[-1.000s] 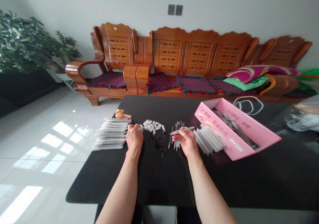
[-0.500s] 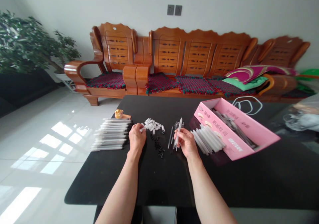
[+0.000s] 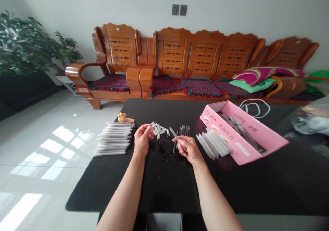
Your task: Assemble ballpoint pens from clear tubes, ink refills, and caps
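Observation:
My right hand [image 3: 188, 149] grips a thin pen tube [image 3: 174, 134] that slants up and to the left. My left hand [image 3: 142, 139] is raised a little off the black table [image 3: 159, 186], its fingers pinched on a small white cap [image 3: 152, 128]. Between the hands lie a heap of white caps [image 3: 160, 129], small black parts [image 3: 162, 149] and a bundle of thin refills [image 3: 183, 131]. A stack of finished white pens [image 3: 114, 138] lies left of my left hand.
A pink cardboard box [image 3: 253, 135] with dark pens stands at the right, with clear pen tubes [image 3: 214, 142] piled against it. A small orange figure [image 3: 123, 117] sits behind the pen stack. A plastic bag [image 3: 312, 121] lies far right. Wooden sofas line the wall; the table's left edge drops to the tiled floor.
My left hand picked a white cap from the heap and lifted it. My right hand swung the tube from pointing right to upright and then slanting left toward the cap.

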Action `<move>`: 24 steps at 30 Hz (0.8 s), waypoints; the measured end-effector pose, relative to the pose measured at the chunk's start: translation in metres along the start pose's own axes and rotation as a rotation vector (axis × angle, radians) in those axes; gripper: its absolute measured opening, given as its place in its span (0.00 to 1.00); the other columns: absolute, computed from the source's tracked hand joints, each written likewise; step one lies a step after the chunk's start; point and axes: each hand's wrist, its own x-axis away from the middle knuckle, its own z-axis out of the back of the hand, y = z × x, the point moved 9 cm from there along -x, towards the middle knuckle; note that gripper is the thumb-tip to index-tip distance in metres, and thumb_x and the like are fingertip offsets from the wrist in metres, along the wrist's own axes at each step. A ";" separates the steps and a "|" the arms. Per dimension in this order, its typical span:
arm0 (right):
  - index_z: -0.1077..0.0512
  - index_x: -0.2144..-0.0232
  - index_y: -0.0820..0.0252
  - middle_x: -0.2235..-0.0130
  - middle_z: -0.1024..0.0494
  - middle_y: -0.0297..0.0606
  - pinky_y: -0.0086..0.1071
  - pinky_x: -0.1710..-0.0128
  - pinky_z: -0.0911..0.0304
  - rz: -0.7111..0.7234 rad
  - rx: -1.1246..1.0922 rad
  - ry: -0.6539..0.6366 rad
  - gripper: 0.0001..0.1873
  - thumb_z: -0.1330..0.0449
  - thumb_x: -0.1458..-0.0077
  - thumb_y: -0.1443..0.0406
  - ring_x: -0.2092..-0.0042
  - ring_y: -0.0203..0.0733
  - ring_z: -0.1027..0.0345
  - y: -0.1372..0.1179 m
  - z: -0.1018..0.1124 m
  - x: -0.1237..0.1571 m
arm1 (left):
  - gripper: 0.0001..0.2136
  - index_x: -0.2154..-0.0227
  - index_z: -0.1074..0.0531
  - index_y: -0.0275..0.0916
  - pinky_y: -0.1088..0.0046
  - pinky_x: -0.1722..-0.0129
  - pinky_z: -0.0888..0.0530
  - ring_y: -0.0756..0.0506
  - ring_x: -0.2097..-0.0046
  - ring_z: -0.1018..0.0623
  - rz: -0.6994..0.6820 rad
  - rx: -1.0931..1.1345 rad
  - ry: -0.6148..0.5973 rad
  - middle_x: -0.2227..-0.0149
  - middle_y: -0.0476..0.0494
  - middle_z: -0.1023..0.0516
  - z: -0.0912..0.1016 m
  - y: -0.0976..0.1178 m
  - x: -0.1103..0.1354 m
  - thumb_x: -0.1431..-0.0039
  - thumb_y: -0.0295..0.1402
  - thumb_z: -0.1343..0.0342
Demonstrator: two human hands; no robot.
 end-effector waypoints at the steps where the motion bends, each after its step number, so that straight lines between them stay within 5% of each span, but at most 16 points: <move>1: 0.22 0.64 0.66 0.86 0.37 0.26 0.23 0.87 0.61 -0.002 0.031 -0.011 0.14 0.41 0.44 0.60 0.85 0.26 0.54 0.000 -0.002 0.000 | 0.15 0.66 0.27 0.35 0.82 0.79 0.34 0.55 0.76 0.31 0.038 0.082 -0.028 0.70 0.47 0.25 -0.005 -0.004 0.001 0.51 0.40 0.35; 10: 0.21 0.62 0.65 0.85 0.41 0.25 0.24 0.84 0.62 -0.053 0.159 -0.061 0.17 0.39 0.46 0.58 0.83 0.27 0.56 0.004 -0.013 0.001 | 0.14 0.64 0.27 0.34 0.83 0.76 0.31 0.56 0.74 0.29 0.158 0.173 -0.180 0.70 0.48 0.25 -0.033 -0.015 0.012 0.50 0.37 0.34; 24: 0.20 0.61 0.63 0.83 0.38 0.27 0.27 0.80 0.54 0.063 0.412 0.013 0.17 0.42 0.43 0.57 0.80 0.31 0.49 -0.003 -0.007 -0.001 | 0.13 0.69 0.27 0.34 0.79 0.80 0.31 0.53 0.78 0.28 0.020 -0.052 -0.153 0.76 0.50 0.27 -0.035 -0.007 0.014 0.49 0.39 0.35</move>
